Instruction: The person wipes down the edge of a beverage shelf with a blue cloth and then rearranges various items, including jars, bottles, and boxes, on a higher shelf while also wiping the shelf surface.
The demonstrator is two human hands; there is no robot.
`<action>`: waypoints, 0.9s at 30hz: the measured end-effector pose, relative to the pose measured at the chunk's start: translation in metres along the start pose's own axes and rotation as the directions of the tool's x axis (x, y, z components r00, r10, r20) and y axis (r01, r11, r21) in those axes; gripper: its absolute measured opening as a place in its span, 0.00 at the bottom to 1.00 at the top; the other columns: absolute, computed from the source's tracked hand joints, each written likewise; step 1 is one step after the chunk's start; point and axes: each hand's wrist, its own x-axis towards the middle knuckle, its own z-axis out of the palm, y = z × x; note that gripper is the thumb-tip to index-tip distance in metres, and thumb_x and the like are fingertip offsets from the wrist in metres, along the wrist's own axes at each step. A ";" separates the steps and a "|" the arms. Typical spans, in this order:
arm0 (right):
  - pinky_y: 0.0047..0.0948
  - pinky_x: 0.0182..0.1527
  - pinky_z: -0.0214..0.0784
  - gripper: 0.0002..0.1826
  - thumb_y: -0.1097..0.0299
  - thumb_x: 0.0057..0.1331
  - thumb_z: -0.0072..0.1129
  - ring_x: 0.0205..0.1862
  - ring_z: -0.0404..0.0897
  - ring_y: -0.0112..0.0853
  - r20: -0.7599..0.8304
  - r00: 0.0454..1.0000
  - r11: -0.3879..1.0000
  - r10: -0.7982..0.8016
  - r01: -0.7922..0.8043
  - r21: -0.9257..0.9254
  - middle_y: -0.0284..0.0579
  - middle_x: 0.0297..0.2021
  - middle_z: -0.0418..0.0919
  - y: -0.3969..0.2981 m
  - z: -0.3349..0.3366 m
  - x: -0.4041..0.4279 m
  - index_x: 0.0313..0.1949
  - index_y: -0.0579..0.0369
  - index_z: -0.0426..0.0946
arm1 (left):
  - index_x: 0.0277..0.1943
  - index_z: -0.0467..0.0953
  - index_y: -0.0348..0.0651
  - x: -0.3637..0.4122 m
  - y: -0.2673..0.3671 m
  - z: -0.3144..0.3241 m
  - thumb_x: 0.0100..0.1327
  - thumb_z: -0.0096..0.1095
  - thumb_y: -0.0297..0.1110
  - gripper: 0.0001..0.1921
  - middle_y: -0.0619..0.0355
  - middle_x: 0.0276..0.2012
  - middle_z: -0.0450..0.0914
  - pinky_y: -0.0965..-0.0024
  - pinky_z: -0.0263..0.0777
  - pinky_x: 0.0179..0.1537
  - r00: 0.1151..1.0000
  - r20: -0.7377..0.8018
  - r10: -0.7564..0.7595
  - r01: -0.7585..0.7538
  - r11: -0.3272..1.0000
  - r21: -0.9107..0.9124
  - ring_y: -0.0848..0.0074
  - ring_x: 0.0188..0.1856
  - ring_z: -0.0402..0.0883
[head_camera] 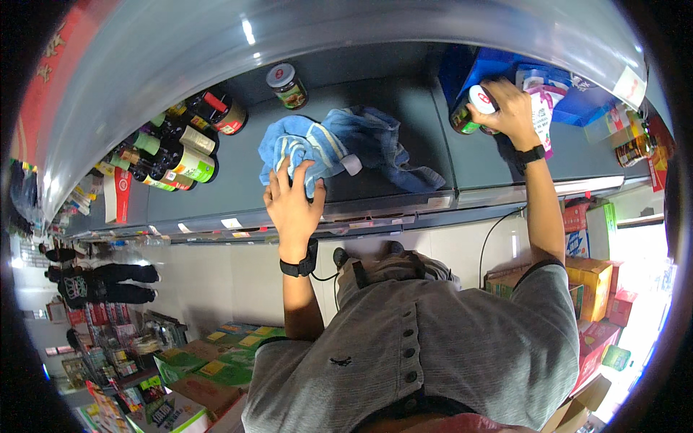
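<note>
A crumpled blue cloth with pale stripes lies on the grey shelf. My left hand rests on its near side, fingers spread over the folds. Further right, my right hand has its fingers around a glass jar with a white lid. Part of another jar shows beneath that hand, mostly hidden. A pink and white pouch stands just right of the hand. One more white-lidded jar stands at the back of the shelf, behind the cloth.
Dark bottles crowd the shelf's left part. A blue box and a bottle with amber contents are at the right. A clear curved panel spans the top. Stacked cartons stand at lower right; people are far left.
</note>
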 end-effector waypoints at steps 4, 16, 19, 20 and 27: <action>0.41 0.37 0.78 0.26 0.48 0.56 0.77 0.33 0.85 0.48 0.081 0.994 0.994 0.077 -0.070 -0.085 0.51 0.33 0.85 -0.005 -0.004 -0.001 0.41 0.59 0.85 | 0.62 0.79 0.62 0.001 0.003 -0.004 0.62 0.72 0.42 0.24 0.53 0.69 0.74 0.39 0.67 0.64 1.000 -0.003 0.000 0.000 1.000 0.017 0.44 0.70 0.71; 0.48 0.58 0.74 0.24 0.51 0.63 0.71 0.56 0.80 0.51 0.307 0.951 1.000 0.026 -0.027 -0.001 0.51 0.54 0.83 -0.098 -0.045 0.074 0.53 0.52 0.85 | 0.61 0.81 0.60 0.000 0.000 -0.004 0.60 0.75 0.43 0.24 0.53 0.69 0.74 0.45 0.72 0.60 0.997 -0.063 0.044 -0.039 0.996 0.079 0.47 0.68 0.75; 0.49 0.60 0.74 0.25 0.54 0.65 0.71 0.58 0.81 0.55 0.558 0.822 0.946 -0.115 -0.080 0.314 0.53 0.58 0.81 -0.148 -0.025 0.130 0.58 0.52 0.81 | 0.61 0.81 0.59 -0.005 -0.004 -0.008 0.60 0.75 0.43 0.25 0.54 0.69 0.74 0.45 0.72 0.60 0.996 -0.081 0.038 -0.034 0.998 0.049 0.47 0.68 0.74; 0.49 0.60 0.75 0.26 0.52 0.66 0.70 0.58 0.81 0.56 0.589 0.792 0.940 -0.162 -0.058 0.337 0.55 0.58 0.82 -0.164 -0.015 0.149 0.59 0.53 0.80 | 0.61 0.81 0.58 -0.005 -0.006 -0.006 0.61 0.74 0.44 0.25 0.53 0.69 0.74 0.45 0.71 0.61 0.995 -0.087 0.045 -0.040 0.998 0.056 0.47 0.68 0.74; 0.55 0.60 0.77 0.37 0.37 0.70 0.62 0.61 0.81 0.60 0.546 0.836 0.959 -0.055 -0.109 0.263 0.63 0.61 0.80 -0.215 0.134 0.228 0.68 0.52 0.74 | 0.61 0.81 0.58 -0.006 -0.006 -0.008 0.64 0.72 0.46 0.22 0.52 0.68 0.73 0.47 0.68 0.61 0.994 -0.092 0.067 -0.070 0.997 -0.030 0.50 0.69 0.71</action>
